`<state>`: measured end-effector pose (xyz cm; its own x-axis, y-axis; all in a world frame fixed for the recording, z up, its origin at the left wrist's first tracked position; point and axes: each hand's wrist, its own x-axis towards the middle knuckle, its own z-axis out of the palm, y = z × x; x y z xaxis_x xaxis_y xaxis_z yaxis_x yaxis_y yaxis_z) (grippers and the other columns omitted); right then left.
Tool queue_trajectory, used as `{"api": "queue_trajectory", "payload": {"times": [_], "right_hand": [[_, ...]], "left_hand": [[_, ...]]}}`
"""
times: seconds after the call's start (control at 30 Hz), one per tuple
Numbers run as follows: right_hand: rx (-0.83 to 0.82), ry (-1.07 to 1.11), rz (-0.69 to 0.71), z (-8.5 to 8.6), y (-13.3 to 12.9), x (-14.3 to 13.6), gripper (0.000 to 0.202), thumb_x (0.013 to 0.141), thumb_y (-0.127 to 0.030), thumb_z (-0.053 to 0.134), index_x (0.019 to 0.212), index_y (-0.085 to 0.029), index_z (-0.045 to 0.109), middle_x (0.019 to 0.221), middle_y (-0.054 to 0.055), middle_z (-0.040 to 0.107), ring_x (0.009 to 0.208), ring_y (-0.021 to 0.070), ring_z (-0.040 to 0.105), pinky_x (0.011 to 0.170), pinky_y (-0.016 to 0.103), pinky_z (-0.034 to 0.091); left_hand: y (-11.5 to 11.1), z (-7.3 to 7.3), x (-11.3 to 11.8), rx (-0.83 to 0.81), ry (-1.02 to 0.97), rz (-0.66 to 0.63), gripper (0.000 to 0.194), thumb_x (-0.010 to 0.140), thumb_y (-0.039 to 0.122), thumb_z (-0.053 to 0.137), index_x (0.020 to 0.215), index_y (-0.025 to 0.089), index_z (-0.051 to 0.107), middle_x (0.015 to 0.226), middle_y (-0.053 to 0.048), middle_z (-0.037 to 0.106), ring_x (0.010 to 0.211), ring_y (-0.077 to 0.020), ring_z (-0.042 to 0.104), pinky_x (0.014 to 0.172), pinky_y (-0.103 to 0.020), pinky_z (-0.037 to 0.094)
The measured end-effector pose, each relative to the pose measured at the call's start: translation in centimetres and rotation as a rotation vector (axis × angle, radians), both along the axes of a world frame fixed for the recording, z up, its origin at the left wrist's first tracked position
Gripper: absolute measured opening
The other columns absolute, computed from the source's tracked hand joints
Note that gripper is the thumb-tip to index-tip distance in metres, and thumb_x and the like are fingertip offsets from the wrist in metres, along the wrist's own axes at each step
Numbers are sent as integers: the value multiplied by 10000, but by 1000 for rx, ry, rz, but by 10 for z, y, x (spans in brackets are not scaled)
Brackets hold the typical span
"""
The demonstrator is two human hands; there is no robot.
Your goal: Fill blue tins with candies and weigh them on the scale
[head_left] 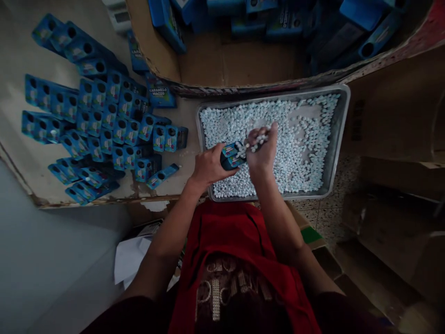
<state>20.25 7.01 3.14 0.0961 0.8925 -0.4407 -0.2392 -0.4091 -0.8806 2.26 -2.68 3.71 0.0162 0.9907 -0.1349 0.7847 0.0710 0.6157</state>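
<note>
My left hand is wrapped round small blue boxes over the left part of a metal tray. Close beside them, my right hand is cupped, its fingers curled round a handful of small pale candies. Some of these candies lie between my right fingers and the boxes' open end. A layer of the same pale candies covers most of the tray, thinner toward its right side. The lower parts of the boxes are hidden by my left hand.
Many small blue boxes stand in rows on the table at left. Behind the tray, a large cardboard box holds more blue boxes. More cardboard boxes are at right. A white paper lies below the table edge.
</note>
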Motion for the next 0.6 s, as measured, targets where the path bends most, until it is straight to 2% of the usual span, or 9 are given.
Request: {"api": "queue_trajectory", "payload": {"times": [0.07,0.13,0.23,0.3,0.37,0.43,0.5,0.6], "right_hand": [[-46,37,94,-15,16,31,628,942,-914,548,834,-297,502,838,42,563,766,222,560,696,373,528],[-96,-21,143,-19,20,60,572,879,-856,648,880,-287,590,903,67,670,874,247,654,748,381,575],[-107,-361,261,-7,3,90,509,862,-748,744,1007,-260,752,1080,83,785,1110,286,736,927,424,627],[-6,-643,392,5,-14,105,486,846,-691,806,1048,-249,827,1229,118,806,1276,333,721,1052,490,612],[78,-830,487,13,-28,117,477,878,-678,788,1053,-242,868,1314,168,794,1348,381,700,1112,564,589],[134,-934,557,16,-36,123,508,916,-698,732,1054,-232,880,1285,201,789,1329,412,697,1154,637,561],[179,-980,611,15,-38,121,534,925,-713,715,1070,-225,878,1275,213,778,1279,418,704,1164,678,549],[221,-978,597,13,-33,107,504,952,-685,730,1124,-230,866,1343,206,752,1256,395,716,1083,638,601]], "left_hand": [[-2,-8,-6,42,-62,-13,885,679,768,1032,1307,247,689,1017,-101,827,895,-371,816,864,-426,616],[-7,-13,-10,63,-103,9,873,719,802,1000,1319,249,687,957,-90,808,869,-354,807,870,-416,623],[-17,-16,-6,20,-204,-12,857,738,740,1019,1354,243,692,1002,-80,824,928,-339,830,886,-404,651],[-21,-18,4,-31,-322,-70,848,714,611,1071,1377,231,702,1162,-98,849,1040,-340,850,956,-419,678],[-25,-21,14,-48,-431,-63,849,705,491,1095,1410,221,709,1305,-116,843,1156,-342,850,1041,-438,689],[-31,-23,21,-12,-490,24,877,699,479,1105,1438,216,713,1344,-120,839,1199,-343,847,1075,-448,695],[-44,-24,20,63,-496,144,940,674,580,1110,1444,215,713,1302,-116,849,1156,-344,855,1057,-465,712],[-78,-22,5,174,-420,374,990,698,737,1057,1455,222,678,1212,-128,851,1055,-362,857,990,-532,735]]}}
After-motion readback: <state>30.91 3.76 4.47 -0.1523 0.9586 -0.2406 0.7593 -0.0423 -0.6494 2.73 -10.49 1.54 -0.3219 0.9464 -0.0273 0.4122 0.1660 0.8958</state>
